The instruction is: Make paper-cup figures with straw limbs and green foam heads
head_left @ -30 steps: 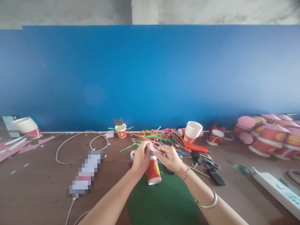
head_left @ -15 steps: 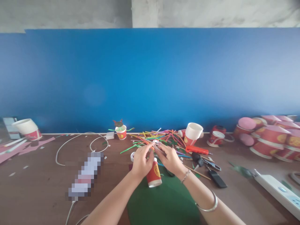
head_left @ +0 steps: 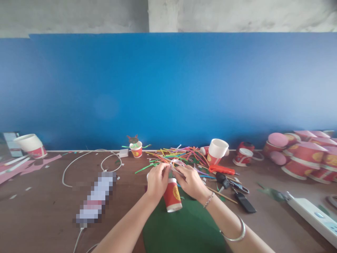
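In front of me, my right hand (head_left: 191,182) grips a white roll of tape (head_left: 178,163), its curved rim showing above the fingers. Fingers pinched close together, my left hand (head_left: 158,181) is at the roll's left side, where a small pale piece, seemingly the tape's end, shows at the fingertips. Just below both hands a red paper cup (head_left: 173,196) with a yellow emblem lies tilted on a dark green sheet (head_left: 184,225). Part of the cup's upper end is behind the left hand.
Coloured pipe cleaners (head_left: 181,153) are heaped behind the hands. To the right are a white-and-red cup (head_left: 217,151), an orange-handled tool (head_left: 221,170), keys (head_left: 243,200), a power strip (head_left: 313,214) and pink-topped cups (head_left: 305,154). A phone (head_left: 96,198) with a cable lies left.
My hands have drawn slightly apart at the fingertips, and more of the tape roll's rim now shows. The red cup below stays nearly in place.
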A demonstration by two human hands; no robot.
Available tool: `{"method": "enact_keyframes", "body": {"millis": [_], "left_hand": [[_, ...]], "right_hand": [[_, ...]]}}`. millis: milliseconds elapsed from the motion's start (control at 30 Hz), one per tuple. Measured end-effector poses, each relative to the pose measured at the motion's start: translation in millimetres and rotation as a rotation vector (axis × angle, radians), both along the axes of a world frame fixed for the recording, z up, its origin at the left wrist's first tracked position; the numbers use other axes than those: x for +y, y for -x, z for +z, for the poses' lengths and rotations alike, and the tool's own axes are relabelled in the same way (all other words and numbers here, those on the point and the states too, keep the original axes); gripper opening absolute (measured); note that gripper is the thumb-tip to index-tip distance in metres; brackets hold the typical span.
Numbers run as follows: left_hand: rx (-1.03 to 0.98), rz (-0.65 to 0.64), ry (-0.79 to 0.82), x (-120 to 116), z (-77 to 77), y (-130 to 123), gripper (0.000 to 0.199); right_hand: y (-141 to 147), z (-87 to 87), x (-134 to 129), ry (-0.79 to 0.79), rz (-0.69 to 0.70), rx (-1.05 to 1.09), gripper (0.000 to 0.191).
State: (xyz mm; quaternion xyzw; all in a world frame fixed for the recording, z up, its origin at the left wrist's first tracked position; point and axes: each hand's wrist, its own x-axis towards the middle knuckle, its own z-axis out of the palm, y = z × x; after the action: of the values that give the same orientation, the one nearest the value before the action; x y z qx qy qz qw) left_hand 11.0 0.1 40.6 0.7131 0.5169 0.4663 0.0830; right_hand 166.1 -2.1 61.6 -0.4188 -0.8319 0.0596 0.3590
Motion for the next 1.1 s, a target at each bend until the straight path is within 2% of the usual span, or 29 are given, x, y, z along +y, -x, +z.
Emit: {"method": "enact_keyframes", "body": {"millis": [200, 333, 433, 500, 600, 700, 800, 967, 1100], "left_hand": [[0.018, -0.140, -0.100, -2.1, 0.4, -1.0, 0.030], [-0.017, -0.162, -0.040, -2.2, -2.1, -3.7, 0.020], [-0.233, -0.143, 0.105, -1.1, -3.1, -7.4, 0.015], [-0.441, -0.171, 0.196, -0.3, -2.0, -10.5, 0.019], [-0.674, -0.289, 0.297, -0.4, 2.5, -14.4, 0.024], [-0.763, -0.376, 0.363, -1.5, 7.6, -16.0, 0.027], [-0.733, -0.410, 0.373, -1.4, 9.2, -15.1, 0.027], [-0.562, -0.216, 0.259, -1.6, 6.5, -11.7, 0.033], [-0.465, -0.202, 0.201, -5.6, 8.5, -9.9, 0.032]], "right_hand": [[-3.3, 3.2, 0.6, 0.007, -0.025, 0.022, 0.020], [-5.7, 6.5, -0.7, -0.124, -0.034, 0.028, 0.013], [-4.3, 8.3, -5.2, -0.324, -0.154, 0.139, 0.019], [-2.4, 8.0, -7.7, -0.395, -0.163, 0.176, 0.023], [1.3, 5.3, -8.1, -0.307, -0.058, 0.095, 0.021], [5.1, 0.6, -5.3, -0.236, 0.017, 0.017, 0.029], [6.8, -3.5, -3.0, -0.214, 0.044, -0.011, 0.035], [4.9, -4.4, -1.6, -0.148, 0.022, -0.013, 0.033], [2.8, -4.0, 0.0, -0.129, -0.008, 0.014, 0.029]]}}
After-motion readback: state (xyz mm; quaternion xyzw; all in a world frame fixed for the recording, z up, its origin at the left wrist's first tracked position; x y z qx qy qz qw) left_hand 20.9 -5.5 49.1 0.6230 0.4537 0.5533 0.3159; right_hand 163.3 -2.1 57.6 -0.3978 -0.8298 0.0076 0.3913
